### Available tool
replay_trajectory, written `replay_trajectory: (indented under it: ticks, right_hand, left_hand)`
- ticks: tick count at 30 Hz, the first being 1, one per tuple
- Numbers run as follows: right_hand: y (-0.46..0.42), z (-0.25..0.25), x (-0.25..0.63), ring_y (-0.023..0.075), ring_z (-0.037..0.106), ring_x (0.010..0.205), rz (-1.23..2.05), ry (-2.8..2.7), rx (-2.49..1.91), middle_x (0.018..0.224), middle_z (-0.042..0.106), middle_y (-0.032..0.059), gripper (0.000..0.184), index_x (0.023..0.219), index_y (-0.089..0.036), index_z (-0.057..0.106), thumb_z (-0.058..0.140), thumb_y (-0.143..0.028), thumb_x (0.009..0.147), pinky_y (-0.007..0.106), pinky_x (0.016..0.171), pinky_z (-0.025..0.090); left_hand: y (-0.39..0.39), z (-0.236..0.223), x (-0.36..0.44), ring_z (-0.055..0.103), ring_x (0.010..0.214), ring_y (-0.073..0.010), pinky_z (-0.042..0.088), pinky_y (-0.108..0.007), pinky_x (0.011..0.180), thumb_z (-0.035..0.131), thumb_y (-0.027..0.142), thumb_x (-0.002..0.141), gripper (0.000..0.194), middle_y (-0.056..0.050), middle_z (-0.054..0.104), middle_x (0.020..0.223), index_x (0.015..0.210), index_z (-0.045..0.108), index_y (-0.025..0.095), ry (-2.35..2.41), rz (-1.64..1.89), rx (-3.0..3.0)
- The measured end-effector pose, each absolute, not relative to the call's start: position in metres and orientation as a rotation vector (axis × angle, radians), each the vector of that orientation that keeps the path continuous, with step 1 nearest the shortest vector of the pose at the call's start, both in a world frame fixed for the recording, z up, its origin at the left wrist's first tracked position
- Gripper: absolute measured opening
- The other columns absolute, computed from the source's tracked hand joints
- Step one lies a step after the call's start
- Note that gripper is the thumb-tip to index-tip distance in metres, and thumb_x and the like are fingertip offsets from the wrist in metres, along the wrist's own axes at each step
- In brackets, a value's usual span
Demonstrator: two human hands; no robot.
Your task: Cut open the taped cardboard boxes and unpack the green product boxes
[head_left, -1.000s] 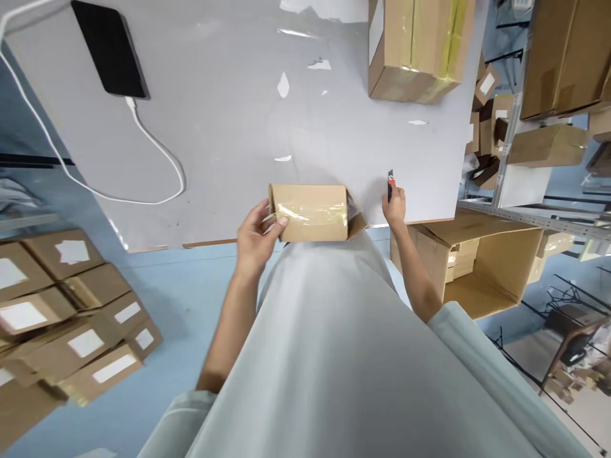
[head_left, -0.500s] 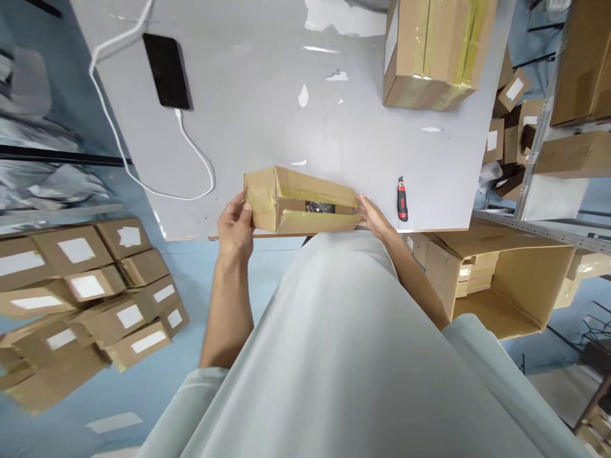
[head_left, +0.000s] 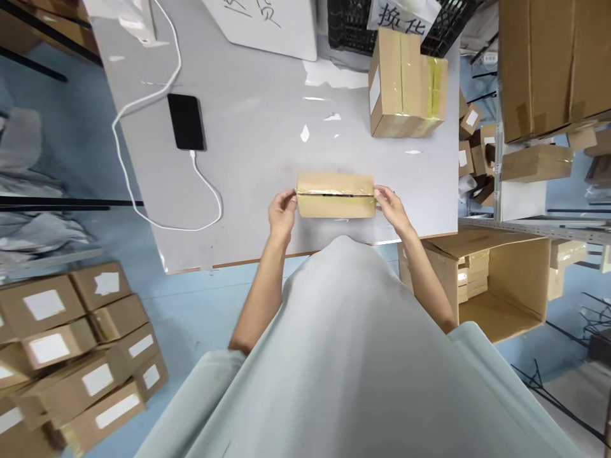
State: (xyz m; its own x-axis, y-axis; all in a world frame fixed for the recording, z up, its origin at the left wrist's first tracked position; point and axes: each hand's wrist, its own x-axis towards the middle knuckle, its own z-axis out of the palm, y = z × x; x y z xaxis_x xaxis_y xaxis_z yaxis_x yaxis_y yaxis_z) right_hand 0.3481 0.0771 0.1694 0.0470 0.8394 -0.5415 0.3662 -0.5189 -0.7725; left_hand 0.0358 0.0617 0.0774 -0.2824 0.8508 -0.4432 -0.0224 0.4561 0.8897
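- Cardboard box (head_left: 336, 207), small and oblong, lies between the two hands, over the near part of the grey table (head_left: 258, 152); whether it rests there or is lifted slightly is hard to tell.
- Its long top seam stands narrowly parted, with a dark sliver showing; shiny tape runs along the flaps.
- It looks fairly light for its size, though its contents are hidden, so weight and fragility stay a guess.
- The walls should be stiff at the corners and end panels, while the flaps beside the seam would likely give under a press; the taped strips may be slicker than bare card.
- The short ends seem the best hold, low and square, clear of the loose seam.
- The left hand (head_left: 282, 213) has thumb and fingers drawn in at the left end, pinching its edge.
- The right hand (head_left: 392, 208) has its fingers lightly bent against the right end, holding it from that side; its exact thumb contact is unclear.
- Paper scraps (head_left: 305, 133) lie beyond, with a phone (head_left: 186, 122) on a white cable (head_left: 209, 187) to the left and taped cartons (head_left: 396, 83) farther off to the right.
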Motion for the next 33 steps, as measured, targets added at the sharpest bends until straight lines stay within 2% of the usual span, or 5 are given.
replay_trajectory:
  ticks: [6, 12, 18, 25, 33]
  right_hand:
    - [0.09, 0.174, 0.344, 0.0288, 0.067, 0.149, 1.306, -1.327, -1.873, 0.16, 0.072, 0.0169, 0.06, 0.153, -0.024, 0.069, 0.063, -0.065, 0.11, 0.047, 0.123, 0.057]
    - [0.124, 0.158, 0.331, 0.0327, 0.06, 0.159, 1.212, -1.548, -1.789, 0.182, 0.05, 0.0208, 0.071, 0.172, -0.019, 0.054, 0.064, -0.055, 0.111, 0.049, 0.125, 0.057]
    - [0.148, 0.141, 0.312, 0.0388, 0.037, 0.173, 1.108, -2.015, -1.955, 0.187, 0.04, 0.0239, 0.059, 0.158, -0.012, 0.068, 0.079, -0.029, 0.103, 0.06, 0.141, 0.034]
    - [0.13, 0.143, 0.276, 0.0429, 0.03, 0.173, 0.936, -2.215, -2.102, 0.191, 0.027, 0.029, 0.082, 0.173, -0.012, 0.051, 0.076, -0.004, 0.095, 0.066, 0.136, 0.038]
    - [0.093, 0.143, 0.343, 0.0304, 0.04, 0.171, 0.839, -2.069, -1.919, 0.187, 0.042, 0.0129, 0.073, 0.173, -0.022, 0.055, 0.045, 0.0, 0.103, 0.056, 0.14, 0.041]
  left_hand:
    - [0.039, 0.125, 0.036, 0.079, 0.121, -0.0291, 0.059, -0.045, 0.115, 0.074, 0.054, 0.102, 0.037, -0.011, 0.084, 0.126, 0.119, 0.079, 0.022, 1.611, 0.928, 1.043]
    - [0.018, 0.148, 0.041, 0.076, 0.114, -0.033, 0.055, -0.051, 0.116, 0.07, 0.036, 0.104, 0.026, -0.008, 0.084, 0.108, 0.124, 0.082, 0.025, 1.614, 0.64, 1.583]
    - [0.005, 0.139, 0.055, 0.069, 0.127, -0.0412, 0.053, -0.055, 0.114, 0.067, 0.015, 0.096, 0.048, -0.016, 0.08, 0.128, 0.142, 0.08, 0.024, 1.524, 0.173, 1.878]
    - [0.044, 0.138, 0.09, 0.063, 0.145, -0.0416, 0.05, -0.055, 0.12, 0.066, 0.009, 0.096, 0.061, -0.021, 0.068, 0.16, 0.157, 0.07, 0.017, 1.358, -0.012, 2.095]
    - [0.038, 0.155, 0.079, 0.064, 0.137, -0.0441, 0.043, -0.059, 0.128, 0.069, 0.025, 0.105, 0.043, -0.025, 0.075, 0.137, 0.145, 0.075, 0.013, 1.396, -0.126, 2.279]
